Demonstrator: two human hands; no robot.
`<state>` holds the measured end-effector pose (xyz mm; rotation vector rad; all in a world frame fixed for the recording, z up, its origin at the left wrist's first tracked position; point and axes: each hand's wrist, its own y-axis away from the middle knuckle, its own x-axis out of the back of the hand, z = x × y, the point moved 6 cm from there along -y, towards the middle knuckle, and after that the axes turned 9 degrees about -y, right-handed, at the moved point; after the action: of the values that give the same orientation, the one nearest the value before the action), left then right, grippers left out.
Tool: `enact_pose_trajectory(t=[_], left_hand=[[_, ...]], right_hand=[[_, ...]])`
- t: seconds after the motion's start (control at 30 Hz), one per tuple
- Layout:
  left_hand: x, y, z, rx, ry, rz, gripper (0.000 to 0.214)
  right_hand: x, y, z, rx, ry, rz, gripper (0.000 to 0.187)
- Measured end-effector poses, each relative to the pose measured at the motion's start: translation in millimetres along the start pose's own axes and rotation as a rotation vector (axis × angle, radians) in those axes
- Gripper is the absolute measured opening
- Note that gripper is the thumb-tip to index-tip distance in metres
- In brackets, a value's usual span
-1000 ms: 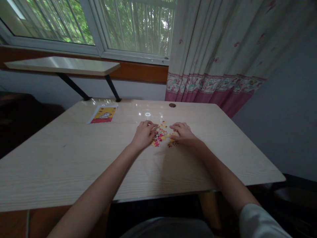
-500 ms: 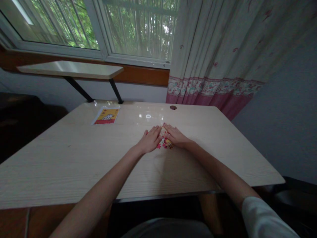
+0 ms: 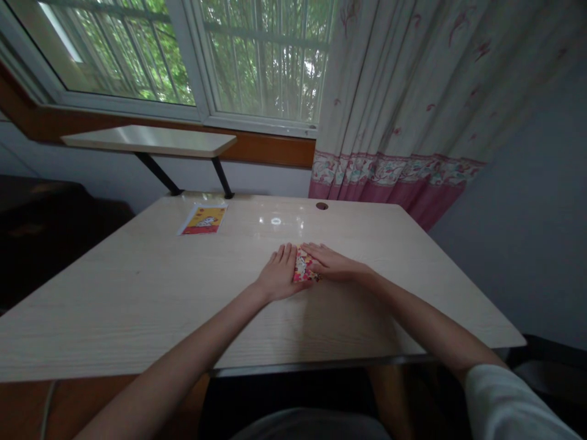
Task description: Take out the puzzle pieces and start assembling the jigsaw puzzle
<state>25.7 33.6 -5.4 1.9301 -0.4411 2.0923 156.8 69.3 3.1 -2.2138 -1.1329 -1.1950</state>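
Observation:
A small heap of colourful jigsaw puzzle pieces [image 3: 303, 266], mostly red, pink, yellow and white, lies on the pale wooden desk [image 3: 183, 318]. My left hand [image 3: 280, 275] lies flat along the left side of the heap, fingers stretched out and the thumb along its near edge. Against the heap's right side rests my right hand [image 3: 332, 263], its fingers extended across the far right edge and its thumb over some pieces. Both hands are open, and part of the heap is hidden under them.
A yellow and red picture sheet [image 3: 205, 221] lies at the desk's back left. Behind it stands a raised shelf [image 3: 151, 140] on dark legs. The desk has a round cable hole [image 3: 322, 206] near its back edge. A curtain [image 3: 389, 122] hangs beside the window [image 3: 261, 67].
My left hand has turned, and its thumb now lies along the heap's near edge. The pieces sit closer together between my hands. The camera view has shifted slightly.

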Motion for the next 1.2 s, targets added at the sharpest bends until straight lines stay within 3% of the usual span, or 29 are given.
enact_pose_trajectory(t=[0.23,0.4,0.6,0.87,0.97,1.07,1.2], left_hand=[[-0.2,-10.2,3.7,-0.066,0.01,0.08,0.103],[-1.7,-0.3,-16.9,-0.043,0.012,0.069,0.093],[0.7,37.7,-77.7,0.016,-0.035,0.128,0.091],[10.5,122.9,-189.3,0.123,-0.027,0.18,0.086],[16.5,148.2,-220.7,0.186,-0.045,0.162,0.087],[21.8,159.7,-238.0,0.23,-0.039,0.161,0.086],[30.8,152.9,-233.8,0.19,0.032,0.222,0.07]], right_hand=[[-10.8,-9.4,-1.3,-0.085,0.167,0.11,0.077],[-20.8,-37.4,-11.1,-0.089,0.222,0.136,0.072],[-45.3,-88.7,-52.1,0.032,0.229,0.131,0.07],[-89.5,-178.0,-143.7,0.19,0.175,0.126,0.07],[-102.9,-205.3,-167.0,0.191,0.127,0.129,0.069],[-109.5,-221.0,-178.6,0.177,0.078,0.171,0.068],[-108.0,-230.5,-180.5,0.164,0.021,0.212,0.064]])
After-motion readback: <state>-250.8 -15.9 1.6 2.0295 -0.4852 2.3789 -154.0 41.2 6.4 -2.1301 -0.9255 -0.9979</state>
